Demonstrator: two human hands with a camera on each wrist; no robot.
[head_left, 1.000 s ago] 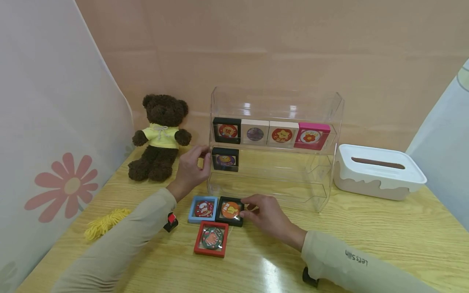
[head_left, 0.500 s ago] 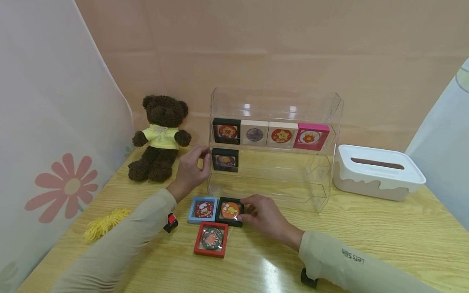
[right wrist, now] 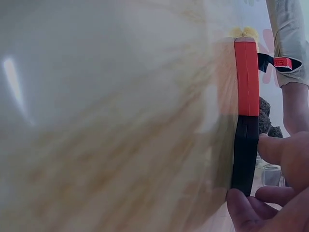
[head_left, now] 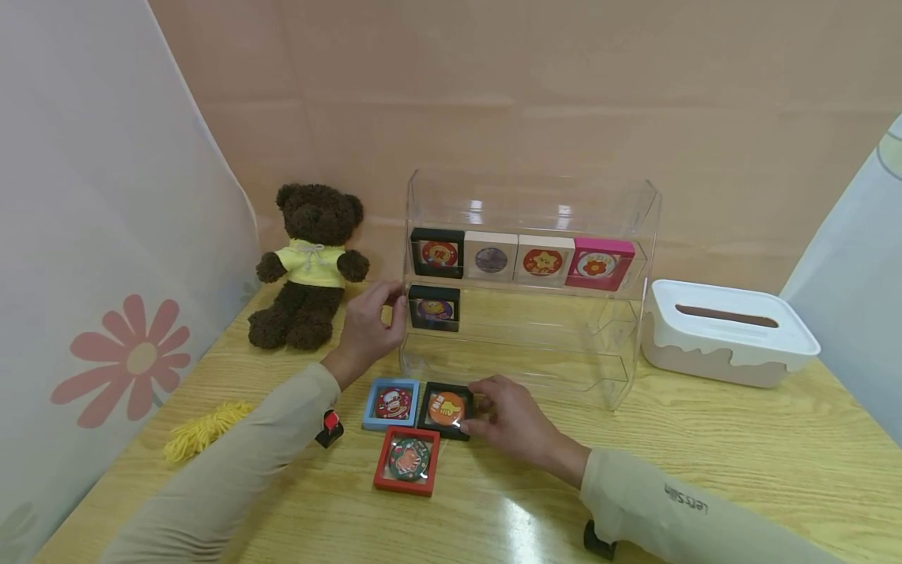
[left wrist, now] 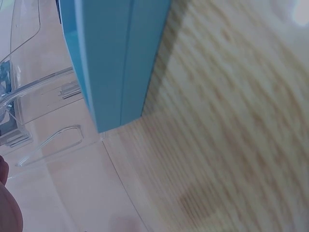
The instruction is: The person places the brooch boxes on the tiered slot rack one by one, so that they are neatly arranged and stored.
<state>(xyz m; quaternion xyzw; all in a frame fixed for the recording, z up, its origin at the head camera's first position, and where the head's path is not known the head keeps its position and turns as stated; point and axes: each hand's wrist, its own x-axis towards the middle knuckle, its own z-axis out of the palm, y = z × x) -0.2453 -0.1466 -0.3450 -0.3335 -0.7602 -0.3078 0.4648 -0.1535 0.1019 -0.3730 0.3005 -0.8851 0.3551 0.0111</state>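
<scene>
My left hand [head_left: 369,325] grips the left side panel of a clear acrylic display rack [head_left: 524,372], thumb in front. My right hand [head_left: 517,419] pinches the right edge of a black square display frame [head_left: 446,410] with an orange round badge, lying on the table. In the right wrist view the thumb rests on the black frame's [right wrist: 245,154] face and fingertips touch its edge. Left of it lies a light blue frame [head_left: 391,404]; below both, a red frame [head_left: 406,460]. In the left wrist view the blue frame [left wrist: 111,63] looms close, and only a sliver of hand shows.
On the rack's upper shelf stand a black frame [head_left: 438,253], two pale frames and a pink frame [head_left: 600,263]; another black frame [head_left: 434,309] stands lower left. A teddy bear [head_left: 308,266] sits left, yellow yarn [head_left: 206,431] before it. A white tissue box [head_left: 733,333] stands right.
My right hand and the black frame in it have shifted very slightly right and toward me, leaving a thin gap from the blue frame. The left hand stays on the rack.
</scene>
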